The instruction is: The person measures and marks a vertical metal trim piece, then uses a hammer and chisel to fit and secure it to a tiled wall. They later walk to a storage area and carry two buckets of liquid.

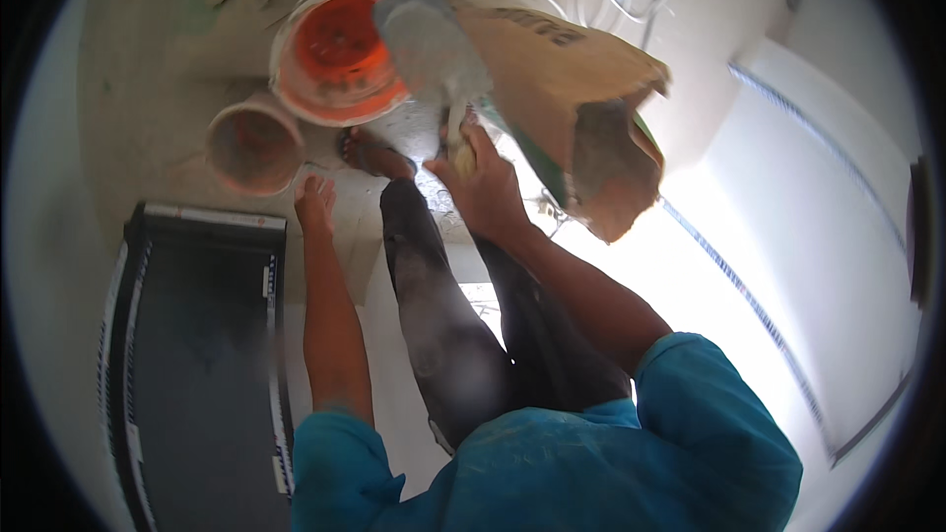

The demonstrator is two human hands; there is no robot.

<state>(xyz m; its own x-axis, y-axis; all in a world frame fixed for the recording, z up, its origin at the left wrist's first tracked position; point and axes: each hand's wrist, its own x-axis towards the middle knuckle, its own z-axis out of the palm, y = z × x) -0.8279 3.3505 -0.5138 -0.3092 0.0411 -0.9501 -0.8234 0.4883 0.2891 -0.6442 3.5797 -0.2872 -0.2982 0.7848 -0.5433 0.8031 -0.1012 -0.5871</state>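
Dusty concrete floor (158, 138), two orange buckets (335, 59) beside a torn paper sack (581, 89). Right hand (483, 187) fingers wrapped tight on the trowel (429, 44) handle, blade over the larger bucket; left hand (315, 205) hangs free, fingers loosely together. Trowel looks stiff, blade-heavy, best gripped at the handle.

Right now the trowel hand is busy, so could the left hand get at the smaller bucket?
Probably yes: the left hand hangs open and empty beside the smaller bucket, with only bare floor between them.
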